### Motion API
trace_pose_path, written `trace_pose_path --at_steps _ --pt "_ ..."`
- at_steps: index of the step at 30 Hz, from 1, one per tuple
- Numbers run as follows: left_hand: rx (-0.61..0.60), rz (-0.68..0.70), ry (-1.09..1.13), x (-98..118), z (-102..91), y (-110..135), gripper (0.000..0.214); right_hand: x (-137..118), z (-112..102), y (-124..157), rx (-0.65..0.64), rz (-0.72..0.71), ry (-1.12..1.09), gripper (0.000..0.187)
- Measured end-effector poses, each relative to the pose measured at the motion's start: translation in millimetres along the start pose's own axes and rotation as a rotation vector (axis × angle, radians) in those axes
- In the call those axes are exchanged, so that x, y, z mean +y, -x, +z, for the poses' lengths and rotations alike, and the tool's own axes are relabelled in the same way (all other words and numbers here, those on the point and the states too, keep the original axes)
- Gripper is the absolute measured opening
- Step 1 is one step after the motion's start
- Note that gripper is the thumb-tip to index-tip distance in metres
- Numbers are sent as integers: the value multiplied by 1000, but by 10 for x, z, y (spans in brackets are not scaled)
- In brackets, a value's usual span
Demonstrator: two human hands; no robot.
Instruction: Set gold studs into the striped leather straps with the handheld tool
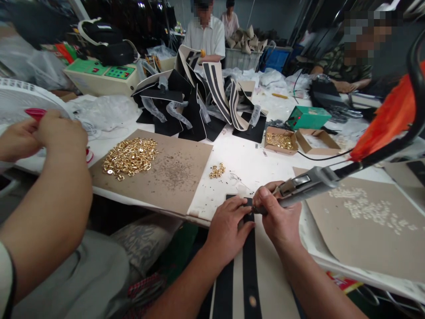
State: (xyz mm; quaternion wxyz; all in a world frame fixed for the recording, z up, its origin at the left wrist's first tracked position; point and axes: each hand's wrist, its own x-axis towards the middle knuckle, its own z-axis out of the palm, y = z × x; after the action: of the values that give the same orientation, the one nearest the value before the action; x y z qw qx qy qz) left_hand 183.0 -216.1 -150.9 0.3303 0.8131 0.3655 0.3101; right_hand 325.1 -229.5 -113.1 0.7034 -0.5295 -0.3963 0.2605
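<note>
My left hand point(229, 226) is closed, its fingers pinching the top end of a black strip point(249, 270) on a cream-and-black striped piece point(268, 283) that lies over the table edge toward me. Touching it on the right, my right hand point(279, 219) is wrapped round the grey handle of a tool point(312, 181). The tool's long arm runs up to the right, and its tip meets the strip between my hands. A small heap of gold eyelets point(217, 170) lies on the white table point(252, 164) just beyond.
A co-worker's forearm and hands point(43, 137) reach in at the left, holding something red. A large pile of gold eyelets point(131, 155) sits on brown cardboard. Farther off are two small boxes point(280, 141), a green box point(308, 117), striped pieces point(199, 97) and seated people.
</note>
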Motion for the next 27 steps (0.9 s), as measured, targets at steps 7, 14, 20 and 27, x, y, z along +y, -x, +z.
trace_pose_path --at_steps 7,14,20,27 --pt "-28 -9 -1 15 -20 -16 38 -20 2 10 -70 -9 -26 33" --pt "-41 -15 4 40 -35 -32 40 5 0 8 -123 -27 -10 29" --pt "-36 -33 11 47 -31 -40 37 2 -13 13 -170 27 25 31" --pt "-25 -32 34 35 -18 -32 32 15 -19 -11 -337 33 -16 20"
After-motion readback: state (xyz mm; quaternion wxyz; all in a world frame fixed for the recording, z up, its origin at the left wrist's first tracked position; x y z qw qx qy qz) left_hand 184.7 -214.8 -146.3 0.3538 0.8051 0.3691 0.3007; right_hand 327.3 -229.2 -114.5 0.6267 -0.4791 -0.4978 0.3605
